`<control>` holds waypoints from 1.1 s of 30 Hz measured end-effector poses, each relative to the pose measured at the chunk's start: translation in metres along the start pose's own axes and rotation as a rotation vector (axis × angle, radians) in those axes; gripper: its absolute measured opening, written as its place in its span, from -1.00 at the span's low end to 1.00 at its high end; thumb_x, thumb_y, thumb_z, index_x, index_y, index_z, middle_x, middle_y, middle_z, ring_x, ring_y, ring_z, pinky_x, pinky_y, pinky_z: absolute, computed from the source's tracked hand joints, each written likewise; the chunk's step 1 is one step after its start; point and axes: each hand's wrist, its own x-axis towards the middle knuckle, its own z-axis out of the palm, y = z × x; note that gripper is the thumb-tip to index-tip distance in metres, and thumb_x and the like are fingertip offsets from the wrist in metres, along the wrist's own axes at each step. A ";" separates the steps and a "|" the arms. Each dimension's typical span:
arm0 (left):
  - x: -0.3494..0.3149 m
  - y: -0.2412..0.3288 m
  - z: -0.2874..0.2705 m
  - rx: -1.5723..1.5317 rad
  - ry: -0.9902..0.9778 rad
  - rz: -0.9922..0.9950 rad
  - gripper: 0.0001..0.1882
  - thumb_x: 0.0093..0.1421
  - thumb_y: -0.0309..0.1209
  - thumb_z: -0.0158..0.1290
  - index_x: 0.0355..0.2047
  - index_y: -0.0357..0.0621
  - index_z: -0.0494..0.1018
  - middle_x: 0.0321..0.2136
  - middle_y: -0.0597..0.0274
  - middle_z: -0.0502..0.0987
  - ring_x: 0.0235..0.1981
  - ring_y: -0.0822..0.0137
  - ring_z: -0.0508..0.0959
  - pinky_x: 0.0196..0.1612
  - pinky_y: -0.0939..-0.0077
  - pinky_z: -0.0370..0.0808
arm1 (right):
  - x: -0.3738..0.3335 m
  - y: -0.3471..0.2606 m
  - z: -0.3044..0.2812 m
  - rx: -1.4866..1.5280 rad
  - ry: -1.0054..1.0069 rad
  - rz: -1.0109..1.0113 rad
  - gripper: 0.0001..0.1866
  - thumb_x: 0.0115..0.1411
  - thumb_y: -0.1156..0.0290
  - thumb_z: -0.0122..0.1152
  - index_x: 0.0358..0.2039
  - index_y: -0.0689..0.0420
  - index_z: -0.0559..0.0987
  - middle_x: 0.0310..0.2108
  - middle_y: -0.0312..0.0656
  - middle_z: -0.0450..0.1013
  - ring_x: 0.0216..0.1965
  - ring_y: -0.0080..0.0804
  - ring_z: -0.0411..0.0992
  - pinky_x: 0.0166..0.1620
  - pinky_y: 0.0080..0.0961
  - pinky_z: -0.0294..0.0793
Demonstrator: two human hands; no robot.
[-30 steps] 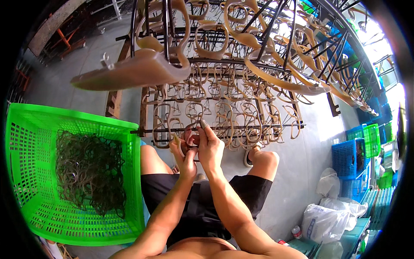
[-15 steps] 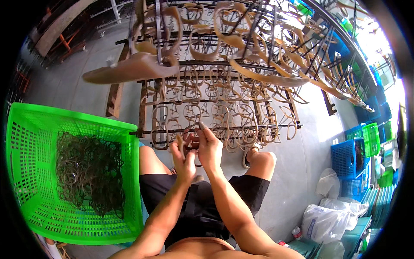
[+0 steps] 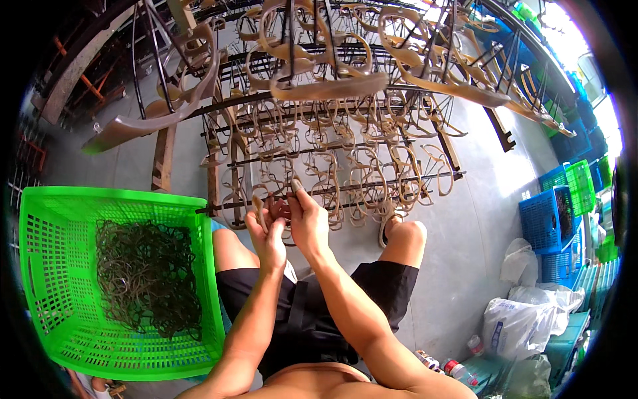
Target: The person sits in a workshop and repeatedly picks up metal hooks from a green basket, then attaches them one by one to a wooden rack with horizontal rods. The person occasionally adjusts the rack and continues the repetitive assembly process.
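Close together in front of the rack's lower rows, both my hands are closed around a brownish eyeglass frame [image 3: 258,207]. My left hand [image 3: 269,243] grips one side of it, and a piece stands up past the fingers. Against its other side presses my right hand [image 3: 310,225], thumb and index finger pointing up. Much of the frame is hidden by the fingers. Right beyond them, tan eyeglass frames [image 3: 325,174] hang in rows from dark rods. Larger-looking frames [image 3: 332,87] hang nearer on thin black prongs across the top.
A green plastic basket [image 3: 119,194] stands at my left, holding a tangle of dark thin loops [image 3: 149,279]. Blue crates [image 3: 539,223] and a white plastic bag [image 3: 508,326] are at the right. A bottle [image 3: 458,371] lies near the lower right. Wooden rack posts [image 3: 163,159] stand ahead.
The view has shifted, so the near hanging frames and the rack appear in different places. Both hands stay together on the eyeglass frame, a little further left in the picture.
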 end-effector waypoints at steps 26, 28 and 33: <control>0.010 -0.006 -0.005 0.276 0.142 0.026 -0.83 0.21 -0.58 -0.09 -0.24 -0.30 0.15 -0.27 0.05 0.47 -0.21 0.35 0.50 -0.12 0.54 0.42 | 0.001 0.008 0.010 0.061 0.029 -0.080 -0.89 0.16 0.54 -0.02 -0.34 0.30 0.44 -0.35 0.08 0.44 -0.36 0.05 0.44 -0.32 -0.26 0.42; 0.015 -0.009 -0.004 0.300 0.194 0.078 -0.79 0.22 -0.48 -0.06 -0.24 -0.27 0.15 -0.33 0.10 0.43 -0.29 0.37 0.50 -0.22 0.54 0.43 | 0.000 0.009 0.013 0.051 0.074 -0.119 -0.89 0.16 0.55 -0.03 -0.32 0.29 0.44 -0.36 0.07 0.45 -0.37 0.00 0.46 -0.34 -0.29 0.44; 0.020 -0.011 0.011 0.452 0.396 0.142 -0.76 0.21 -0.43 -0.04 -0.24 -0.25 0.15 -0.41 0.18 0.33 -0.45 0.39 0.43 -0.37 0.51 0.41 | -0.002 0.001 0.001 0.233 -0.105 0.091 -0.73 0.17 0.55 -0.01 -0.09 0.25 0.40 -0.32 0.06 0.47 -0.42 -0.28 0.52 -0.38 -0.41 0.47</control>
